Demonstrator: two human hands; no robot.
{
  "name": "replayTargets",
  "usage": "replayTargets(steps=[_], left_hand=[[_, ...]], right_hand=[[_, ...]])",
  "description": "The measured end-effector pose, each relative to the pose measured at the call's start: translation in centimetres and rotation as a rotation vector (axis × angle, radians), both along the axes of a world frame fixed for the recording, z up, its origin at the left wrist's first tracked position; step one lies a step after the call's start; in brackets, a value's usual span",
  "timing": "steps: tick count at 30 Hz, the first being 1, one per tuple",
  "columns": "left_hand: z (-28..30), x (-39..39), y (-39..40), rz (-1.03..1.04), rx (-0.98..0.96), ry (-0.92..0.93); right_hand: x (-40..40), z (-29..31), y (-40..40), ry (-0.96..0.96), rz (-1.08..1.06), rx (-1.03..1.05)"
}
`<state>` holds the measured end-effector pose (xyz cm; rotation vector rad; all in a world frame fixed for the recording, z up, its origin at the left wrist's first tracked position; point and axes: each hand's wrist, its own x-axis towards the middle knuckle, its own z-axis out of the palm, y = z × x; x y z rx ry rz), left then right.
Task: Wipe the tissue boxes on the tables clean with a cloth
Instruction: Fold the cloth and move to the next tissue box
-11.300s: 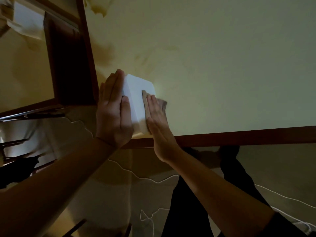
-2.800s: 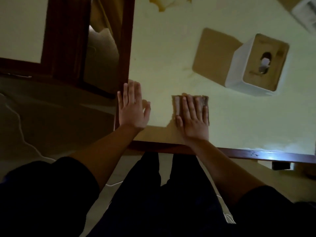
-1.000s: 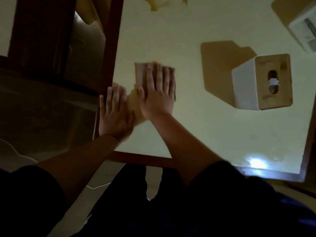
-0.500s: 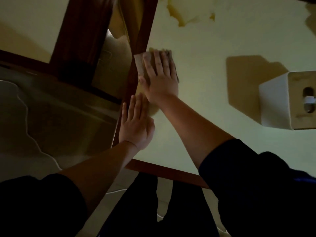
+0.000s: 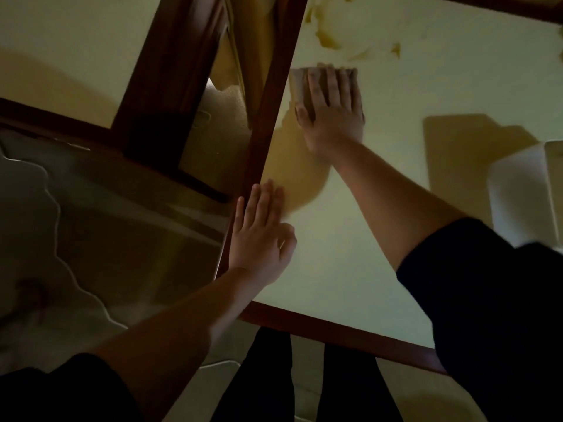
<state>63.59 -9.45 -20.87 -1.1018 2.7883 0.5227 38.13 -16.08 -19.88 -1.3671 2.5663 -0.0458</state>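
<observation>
Right hand [image 5: 333, 112], fingers flat, has slid the folded brown cloth [image 5: 304, 86] toward 12 o'clock vs. 0.5 s ago, along the pale tabletop w/ dark wood rim [image 5: 335, 327]. Left hand [image 5: 262, 236] stays flat, holding nothing. White square tissue box [image 5: 518, 196] sits at 3 o'clock, well apart: box wipe not in progress.

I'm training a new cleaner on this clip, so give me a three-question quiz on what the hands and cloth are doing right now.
1. True or false: the right hand presses flat on the cloth.
2. Where is the left hand? A) lifting the tissue box B) flat on the table near its left edge C) holding the cloth
3. Fill in: the white tissue box stands at the picture's ____ edge, touched by neither hand.

Key: 1 true; 2 B; 3 right. The cloth lies on the table top, so the box is not being wiped now.
</observation>
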Motion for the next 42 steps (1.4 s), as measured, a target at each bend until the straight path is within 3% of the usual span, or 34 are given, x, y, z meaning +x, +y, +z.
replayTargets(steps=[7, 10, 16, 23, 30, 37, 42], left_hand=[[1.3, -0.4, -2.4, 0.013, -0.006, 0.069], [0.7, -1.8, -4.9, -0.08, -0.056, 0.091], [-0.9, -6.1, -10.4, -0.064, -0.128, 0.077], [-1.2, -10.0, -13.5, -0.13, -0.115, 0.186], [-1.4, -10.8, -14.0, -0.246, -0.197, 0.11], [-0.9, -11.1, -14.2, -0.244, -0.133, 0.103], [-0.7, -11.1, -14.1, -0.242, -0.161, 0.054]], right_hand=[[2.5, 0.3, 7.3, -0.056, 0.054, -0.065], [2.3, -0.3, 7.7, -0.043, 0.122, -0.058], [0.5, -1.0, 2.8, -0.061, 0.142, -0.015], [-3.5, -0.3, -5.8, -0.11, 0.111, 0.055], [-8.3, -0.1, -13.7, -0.097, 0.04, 0.089], [-6.2, -0.9, -10.8, -0.137, 0.053, 0.081], [-8.9, 0.2, -15.6, -0.144, -0.01, 0.121]])
